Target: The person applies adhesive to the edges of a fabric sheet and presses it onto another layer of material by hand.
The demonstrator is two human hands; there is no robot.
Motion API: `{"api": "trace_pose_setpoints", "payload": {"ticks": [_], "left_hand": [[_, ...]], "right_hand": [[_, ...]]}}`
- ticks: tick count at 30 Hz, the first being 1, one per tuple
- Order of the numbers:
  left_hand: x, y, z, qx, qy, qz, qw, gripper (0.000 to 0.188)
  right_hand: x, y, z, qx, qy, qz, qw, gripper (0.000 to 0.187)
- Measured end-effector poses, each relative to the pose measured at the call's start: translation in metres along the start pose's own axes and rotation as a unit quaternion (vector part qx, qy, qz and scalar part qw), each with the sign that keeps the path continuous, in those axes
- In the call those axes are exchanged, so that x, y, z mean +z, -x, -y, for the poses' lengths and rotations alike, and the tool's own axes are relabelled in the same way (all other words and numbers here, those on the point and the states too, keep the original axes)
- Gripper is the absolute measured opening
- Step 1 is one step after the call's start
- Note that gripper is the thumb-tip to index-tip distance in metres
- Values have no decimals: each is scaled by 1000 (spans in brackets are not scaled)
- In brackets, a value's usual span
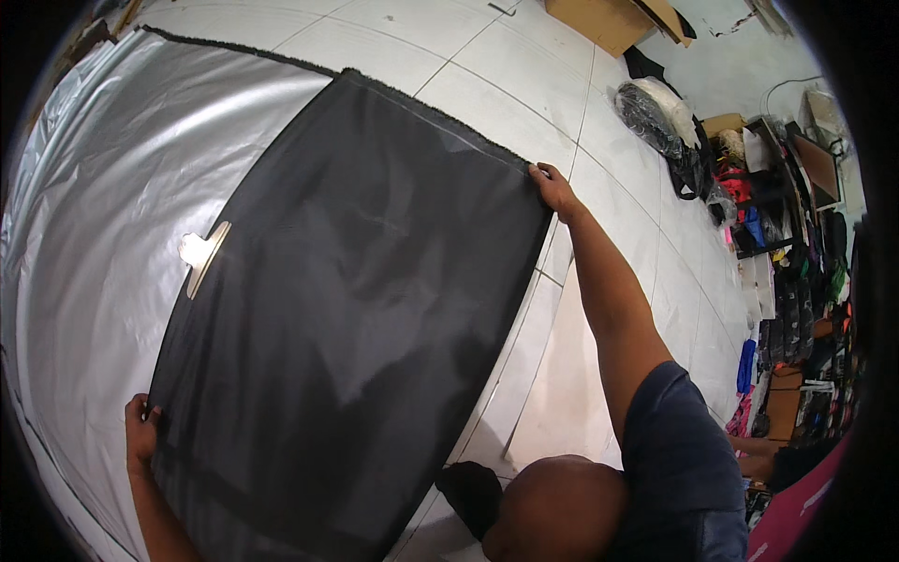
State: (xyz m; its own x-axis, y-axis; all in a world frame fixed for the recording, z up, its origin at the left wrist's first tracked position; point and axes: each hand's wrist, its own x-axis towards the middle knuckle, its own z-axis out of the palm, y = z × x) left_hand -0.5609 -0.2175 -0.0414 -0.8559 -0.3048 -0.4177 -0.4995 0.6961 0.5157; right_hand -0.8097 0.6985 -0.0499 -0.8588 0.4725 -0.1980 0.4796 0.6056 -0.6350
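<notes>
A large sheet of black fabric [375, 234] lies over a shiny silver sheet [112, 169] spread on the floor. My right hand [554, 190] pinches the black fabric at its far right corner, where a rough, frayed edge ends. Low on the left, my left hand [142, 436] has its fingers closed round the fabric's left edge, against the silver sheet. Between the two hands' levels, a wide metal clip [204, 259] sits on that left edge, its handle pointing over the silver. Faint creases and a soft sheen show across the black cloth.
White floor tiles [637, 215] lie beyond the fabric. A cardboard box [609, 23] stands at the far side, with a plastic-wrapped bundle [655, 117] nearer. Crowded shelves [787, 272] line the right. A rounded bare shape, perhaps my knee [562, 510], is at the lower edge.
</notes>
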Motion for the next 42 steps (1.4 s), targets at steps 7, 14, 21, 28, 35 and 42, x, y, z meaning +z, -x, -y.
{"api": "trace_pose_setpoints", "payload": {"ticks": [7,14,21,28,35,42], "left_hand": [[-7,-19,-16,-97,118,103,983,42],[-36,-3,-73,-113,66,144,981,44],[-21,25,-74,-86,56,59,993,36],[-14,10,-64,-56,-30,26,998,43],[27,36,-54,42,-143,-130,980,53],[35,309,11,-221,115,224,942,44]], "right_hand": [[-18,2,11,6,85,26,996,74],[-53,9,-2,37,210,63,975,86],[-63,32,-4,60,98,59,992,86],[-48,37,-2,46,58,63,995,79],[-21,39,2,58,11,-26,998,80],[13,163,2,86,-199,60,974,94]]}}
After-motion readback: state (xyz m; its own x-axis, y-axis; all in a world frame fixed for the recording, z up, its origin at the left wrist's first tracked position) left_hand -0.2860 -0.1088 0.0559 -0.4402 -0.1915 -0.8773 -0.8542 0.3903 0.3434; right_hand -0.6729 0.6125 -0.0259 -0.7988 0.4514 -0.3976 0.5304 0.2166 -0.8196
